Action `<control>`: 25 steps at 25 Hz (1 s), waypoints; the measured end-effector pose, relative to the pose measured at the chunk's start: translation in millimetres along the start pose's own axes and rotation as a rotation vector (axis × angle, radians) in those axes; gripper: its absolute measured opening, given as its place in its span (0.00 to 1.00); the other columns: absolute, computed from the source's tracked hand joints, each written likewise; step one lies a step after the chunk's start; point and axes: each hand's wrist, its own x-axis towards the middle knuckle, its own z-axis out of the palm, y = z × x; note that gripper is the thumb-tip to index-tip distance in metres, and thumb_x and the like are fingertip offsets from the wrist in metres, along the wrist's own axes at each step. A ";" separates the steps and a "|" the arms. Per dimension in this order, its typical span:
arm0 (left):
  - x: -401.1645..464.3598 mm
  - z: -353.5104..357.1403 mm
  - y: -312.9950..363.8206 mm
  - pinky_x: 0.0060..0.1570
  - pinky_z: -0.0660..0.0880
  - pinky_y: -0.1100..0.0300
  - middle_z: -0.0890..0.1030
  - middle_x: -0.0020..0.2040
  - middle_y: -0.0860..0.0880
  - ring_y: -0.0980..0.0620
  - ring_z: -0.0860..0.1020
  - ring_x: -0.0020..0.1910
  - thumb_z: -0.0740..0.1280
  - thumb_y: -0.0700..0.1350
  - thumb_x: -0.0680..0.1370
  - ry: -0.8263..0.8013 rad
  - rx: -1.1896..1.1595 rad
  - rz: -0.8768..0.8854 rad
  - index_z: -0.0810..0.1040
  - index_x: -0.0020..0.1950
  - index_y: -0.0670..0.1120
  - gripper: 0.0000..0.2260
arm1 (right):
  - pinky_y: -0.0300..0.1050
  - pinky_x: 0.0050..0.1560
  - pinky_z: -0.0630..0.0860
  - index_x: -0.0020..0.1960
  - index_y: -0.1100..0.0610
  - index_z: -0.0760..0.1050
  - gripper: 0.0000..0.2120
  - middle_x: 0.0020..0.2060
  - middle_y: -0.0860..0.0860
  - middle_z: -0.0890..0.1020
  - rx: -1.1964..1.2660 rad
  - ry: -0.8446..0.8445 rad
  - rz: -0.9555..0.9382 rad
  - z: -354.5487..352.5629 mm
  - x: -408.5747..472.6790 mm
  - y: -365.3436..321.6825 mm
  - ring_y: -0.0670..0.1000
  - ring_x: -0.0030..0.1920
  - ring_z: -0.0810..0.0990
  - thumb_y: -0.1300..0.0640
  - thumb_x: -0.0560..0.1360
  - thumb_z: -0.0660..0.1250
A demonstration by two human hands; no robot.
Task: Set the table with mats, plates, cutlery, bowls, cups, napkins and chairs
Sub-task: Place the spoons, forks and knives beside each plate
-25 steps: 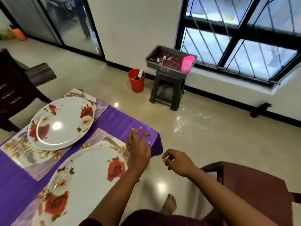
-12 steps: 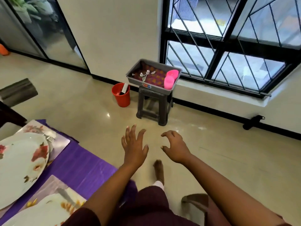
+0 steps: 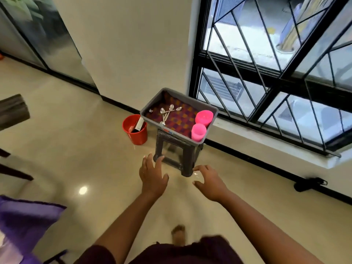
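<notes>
While both hands point(image 3: 153, 177) point(image 3: 210, 182) hover empty, fingers loosely spread, grey tray point(image 3: 152, 107) of spoons point(image 3: 168, 112), pink cups point(image 3: 201, 123), red bucket point(image 3: 136, 131) beside

Grey tray point(image 3: 152, 106) lined with a purple-and-orange checked cloth point(image 3: 181, 119). Two pink cups point(image 3: 199, 131) at its right end, silver spoons point(image 3: 167, 112) at the far left. Dark stool point(image 3: 188, 157) under it. Red bucket point(image 3: 136, 133) left of it (white card inside). Purple tablecloth point(image 3: 24, 220) near left. Black window grille point(image 3: 266, 73).

Glossy beige floor point(image 3: 76, 153), cream wall point(image 3: 133, 44), black-barred window point(image 3: 276, 60).
</notes>
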 end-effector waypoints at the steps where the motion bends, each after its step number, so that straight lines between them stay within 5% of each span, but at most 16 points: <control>1: 20.2 0.2 5.1 0.73 0.54 0.48 0.54 0.78 0.42 0.41 0.50 0.77 0.68 0.49 0.77 -0.006 -0.017 -0.016 0.64 0.74 0.50 0.27 | 0.43 0.62 0.68 0.66 0.48 0.70 0.19 0.64 0.49 0.72 0.030 0.009 0.007 -9.7 16.9 4.9 0.52 0.63 0.71 0.52 0.76 0.68; 12: 187.1 29.7 5.7 0.70 0.60 0.51 0.61 0.75 0.45 0.44 0.58 0.74 0.68 0.48 0.76 -0.178 -0.088 -0.181 0.68 0.70 0.52 0.23 | 0.32 0.46 0.73 0.53 0.52 0.78 0.08 0.47 0.44 0.80 0.437 -0.047 0.005 -65.7 235.5 9.5 0.43 0.48 0.79 0.61 0.77 0.66; 21: 341.6 44.9 -3.0 0.63 0.62 0.64 0.72 0.64 0.45 0.47 0.70 0.64 0.69 0.40 0.76 -0.260 -0.249 -0.189 0.72 0.68 0.44 0.21 | 0.36 0.36 0.71 0.46 0.52 0.79 0.03 0.37 0.47 0.80 0.407 -0.180 0.113 -77.1 461.6 10.9 0.46 0.36 0.77 0.59 0.74 0.68; 25: 423.3 91.9 -16.0 0.56 0.72 0.56 0.76 0.60 0.47 0.49 0.75 0.59 0.68 0.41 0.76 -0.291 -0.350 -0.205 0.72 0.66 0.46 0.18 | 0.46 0.38 0.78 0.47 0.48 0.76 0.06 0.35 0.46 0.81 0.420 -0.239 0.240 -30.2 549.2 26.0 0.50 0.37 0.80 0.58 0.74 0.66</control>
